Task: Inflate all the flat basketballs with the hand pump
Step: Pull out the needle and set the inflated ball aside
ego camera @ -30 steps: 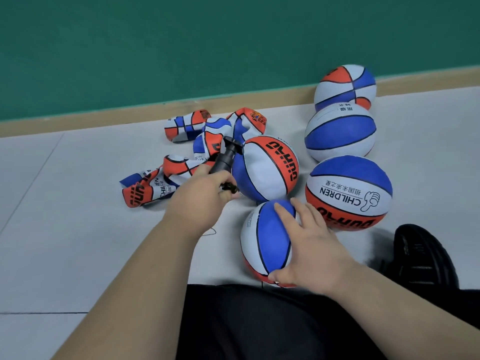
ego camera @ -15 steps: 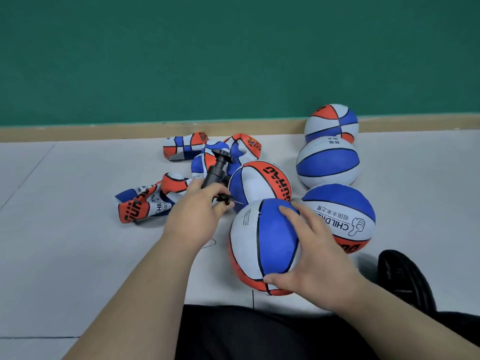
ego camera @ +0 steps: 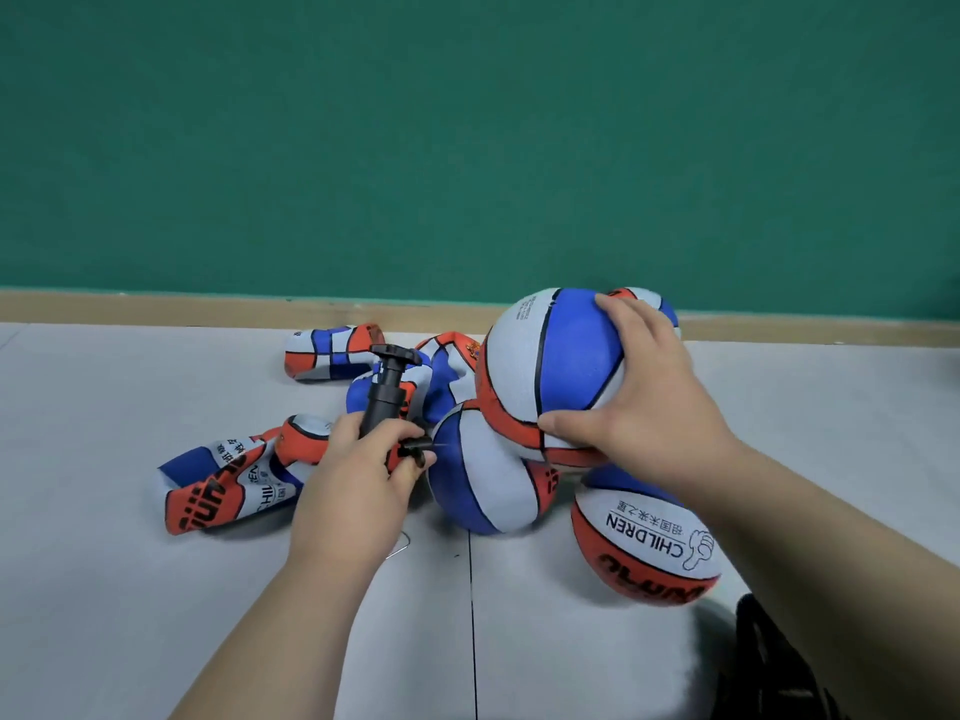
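My right hand [ego camera: 641, 402] grips an inflated red, white and blue basketball [ego camera: 550, 361] and holds it in the air above the other balls. My left hand [ego camera: 358, 475] grips a black hand pump [ego camera: 387, 389] near its needle end, the handle pointing up and away. Below the lifted ball lie two inflated balls: one [ego camera: 483, 475] beside the pump's needle, and one printed CHILDREN [ego camera: 647, 543] to the right. Several flat, crumpled basketballs lie on the floor to the left [ego camera: 228, 485] and behind the pump [ego camera: 332, 348].
The grey floor [ego camera: 130, 589] meets a wooden skirting board [ego camera: 156, 306] under a green wall. A black shoe [ego camera: 769, 667] shows at the bottom right. Another ball is mostly hidden behind the lifted one and my right hand.
My right hand has lifted the inflated ball off the floor in front of me and carried it up and away to the right, over the other balls. My left hand still holds the pump.
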